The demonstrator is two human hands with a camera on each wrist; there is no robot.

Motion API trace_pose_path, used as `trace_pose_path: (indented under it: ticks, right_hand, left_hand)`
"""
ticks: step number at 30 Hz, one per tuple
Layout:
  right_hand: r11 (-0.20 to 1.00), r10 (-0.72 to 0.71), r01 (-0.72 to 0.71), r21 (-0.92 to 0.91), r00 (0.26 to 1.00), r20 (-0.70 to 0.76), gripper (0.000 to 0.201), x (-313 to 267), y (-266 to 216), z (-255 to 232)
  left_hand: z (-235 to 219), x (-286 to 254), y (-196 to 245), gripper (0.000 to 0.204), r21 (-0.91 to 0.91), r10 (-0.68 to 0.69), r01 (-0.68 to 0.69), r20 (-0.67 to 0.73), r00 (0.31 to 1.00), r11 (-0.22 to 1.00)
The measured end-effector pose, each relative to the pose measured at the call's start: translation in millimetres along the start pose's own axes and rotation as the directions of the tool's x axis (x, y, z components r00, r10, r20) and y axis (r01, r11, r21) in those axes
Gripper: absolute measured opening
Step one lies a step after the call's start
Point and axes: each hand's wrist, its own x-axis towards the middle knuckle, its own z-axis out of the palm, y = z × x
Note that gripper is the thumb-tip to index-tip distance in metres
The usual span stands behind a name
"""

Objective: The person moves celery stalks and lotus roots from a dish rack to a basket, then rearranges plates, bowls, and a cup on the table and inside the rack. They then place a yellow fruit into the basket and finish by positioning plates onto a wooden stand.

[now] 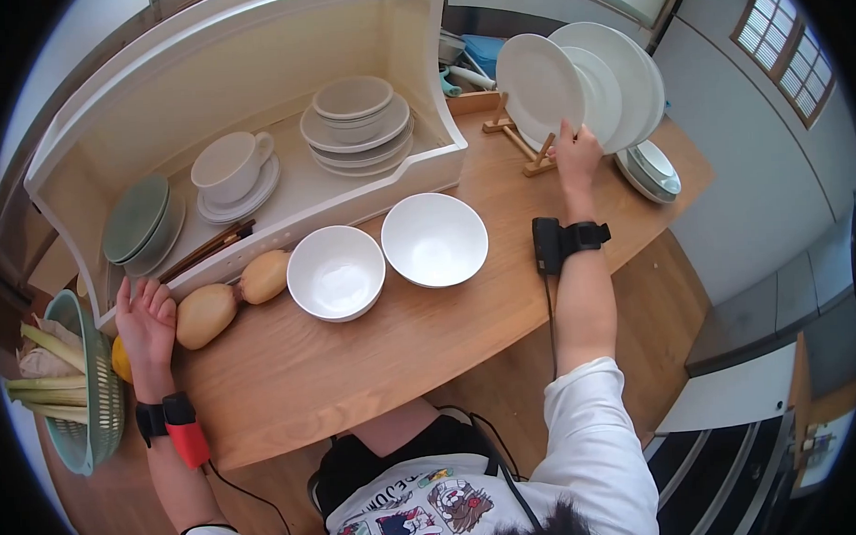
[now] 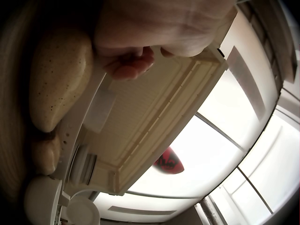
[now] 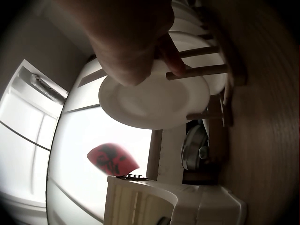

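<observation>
My right hand grips the near edge of a white plate, which stands upright at the front of a wooden plate rack. In the right wrist view a finger lies beside a rack peg, over the plate's face. Larger white plates stand behind it. At the far left my left hand lies palm up with loosely curled fingers, holding nothing. Close beside it is a tan lotus root in two joined segments. Two white bowls stand side by side to its right.
A cream dish cabinet holds green bowls, a cup, stacked white bowls and plates, and chopsticks. A green basket of vegetables stands at the left. Small dishes lie right of the rack.
</observation>
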Motion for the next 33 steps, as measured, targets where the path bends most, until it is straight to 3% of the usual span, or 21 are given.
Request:
trace_pose_path:
  ticks: [23, 33]
  right_hand:
    - [0.996, 0.078, -0.075, -0.058, 0.995, 0.064, 0.032, 0.5, 7.6, 3.3]
    - [0.992, 0.075, -0.073, -0.099, 0.997, 0.013, 0.035, 2.0, 14.6, 6.4]
  left_hand:
    - [-1.2, 0.8, 0.1, 0.026, 0.022, 0.005, -0.005, -0.004, 1.0, 1.0]
    - [-1.0, 0.5, 0.0, 0.026, 0.028, 0.013, -0.013, 0.002, 1.0, 1.0]
